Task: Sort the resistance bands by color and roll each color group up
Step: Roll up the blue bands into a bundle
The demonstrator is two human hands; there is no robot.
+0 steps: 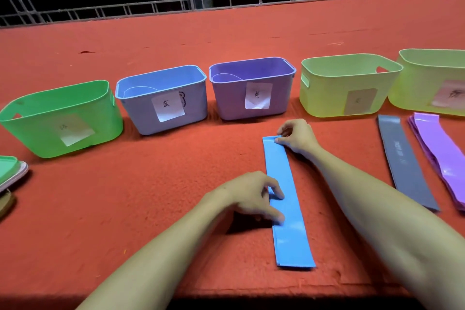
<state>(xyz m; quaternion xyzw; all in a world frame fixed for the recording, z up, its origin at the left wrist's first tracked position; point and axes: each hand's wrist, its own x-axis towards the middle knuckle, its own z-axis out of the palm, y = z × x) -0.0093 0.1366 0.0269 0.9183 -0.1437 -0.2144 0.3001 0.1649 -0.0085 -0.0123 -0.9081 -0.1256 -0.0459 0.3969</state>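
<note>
A stack of blue resistance bands (286,211) lies flat and lengthwise on the red cloth in the middle. My right hand (297,136) pinches its far end, where a small fold is turned over. My left hand (256,194) rests on the band's left edge near the middle, its fingertips pressing the band down. At the right lie a dark grey band (405,161) and a stack of purple bands (440,156), both flat and untouched.
Five labelled bins stand in a row behind the bands: green (63,118), blue (163,98), purple (251,85), and two yellow-green ones (347,83) (432,80). Stacked lids (11,173) sit at the left edge. A metal railing (226,0) runs behind the table.
</note>
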